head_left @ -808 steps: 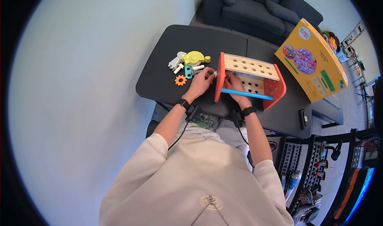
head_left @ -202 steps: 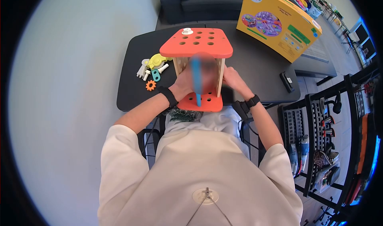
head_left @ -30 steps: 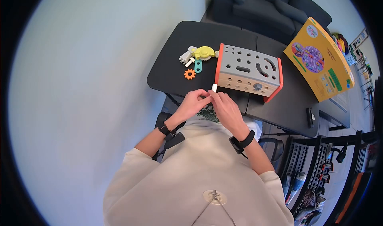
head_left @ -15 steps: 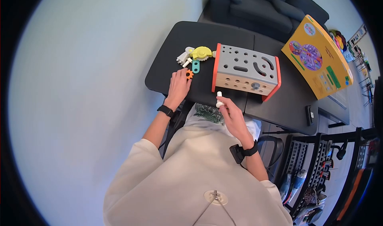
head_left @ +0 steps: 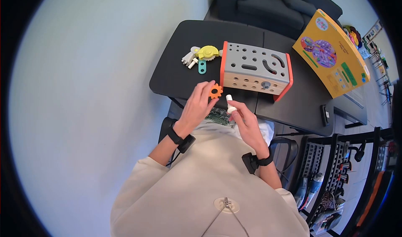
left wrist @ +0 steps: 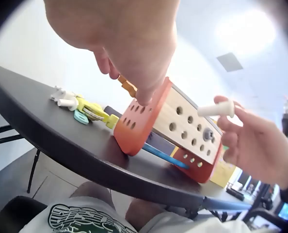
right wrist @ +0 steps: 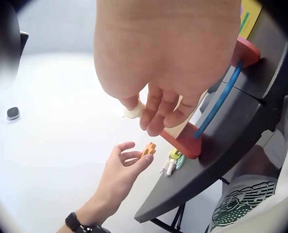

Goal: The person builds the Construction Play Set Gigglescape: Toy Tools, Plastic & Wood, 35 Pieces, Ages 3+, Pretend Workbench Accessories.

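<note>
My left hand (head_left: 197,107) pinches an orange toy gear (head_left: 215,91) by its edge, in front of the near left corner of the toy workbench (head_left: 255,65). The workbench has a grey perforated top, red end panels and pale wooden sides with holes; a grey bolt head (head_left: 265,85) sits in its near side. In my right hand (head_left: 249,126) a white toy bolt (head_left: 229,101) is pinched at its head, shank pointing away from me. The left wrist view shows that bolt side-on, its shank toward the workbench. Gear and bolt are apart, a short gap between them.
Left of the workbench lie a yellow toy saw (head_left: 208,53), a teal strip with holes (head_left: 202,66), a white bolt (head_left: 193,63) and a grey-white piece (head_left: 189,55). A yellow box (head_left: 331,55) stands at the right. A small black object (head_left: 324,115) lies near the table's right edge.
My left hand left the white bolt, reached to the orange gear on the table, and brought it back beside the right hand. My right hand has kept the white bolt.
</note>
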`<control>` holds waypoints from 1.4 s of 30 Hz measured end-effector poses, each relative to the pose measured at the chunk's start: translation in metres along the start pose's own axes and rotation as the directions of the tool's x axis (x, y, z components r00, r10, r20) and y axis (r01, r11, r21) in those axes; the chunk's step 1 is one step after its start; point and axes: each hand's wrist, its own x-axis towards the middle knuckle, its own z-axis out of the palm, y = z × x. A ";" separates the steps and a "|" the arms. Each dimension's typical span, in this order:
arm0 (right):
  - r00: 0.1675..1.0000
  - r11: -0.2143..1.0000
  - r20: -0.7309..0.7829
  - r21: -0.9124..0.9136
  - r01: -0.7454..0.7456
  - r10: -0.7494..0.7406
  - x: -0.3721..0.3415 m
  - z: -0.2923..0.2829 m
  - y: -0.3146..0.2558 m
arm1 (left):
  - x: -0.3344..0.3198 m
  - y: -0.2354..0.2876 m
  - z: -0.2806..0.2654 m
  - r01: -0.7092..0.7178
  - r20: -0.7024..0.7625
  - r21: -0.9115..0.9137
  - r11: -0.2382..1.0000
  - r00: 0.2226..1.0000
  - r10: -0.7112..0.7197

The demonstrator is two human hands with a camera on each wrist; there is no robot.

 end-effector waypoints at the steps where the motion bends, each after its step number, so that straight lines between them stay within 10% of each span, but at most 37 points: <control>1: 1.000 1.000 0.023 0.018 0.000 0.000 0.000 0.001 -0.002 | -0.001 0.005 0.002 -0.002 -0.003 -0.002 1.000 1.000 0.002; 31: 0.982 0.993 -0.176 -0.108 0.057 -0.076 0.008 -0.013 0.007 | 0.026 0.034 0.023 -0.252 0.028 0.047 0.967 0.968 0.251; 42: 0.929 0.831 -0.207 -0.535 0.156 -0.307 0.021 -0.028 0.008 | 0.031 0.039 0.030 -0.311 -0.027 0.077 0.947 0.949 0.314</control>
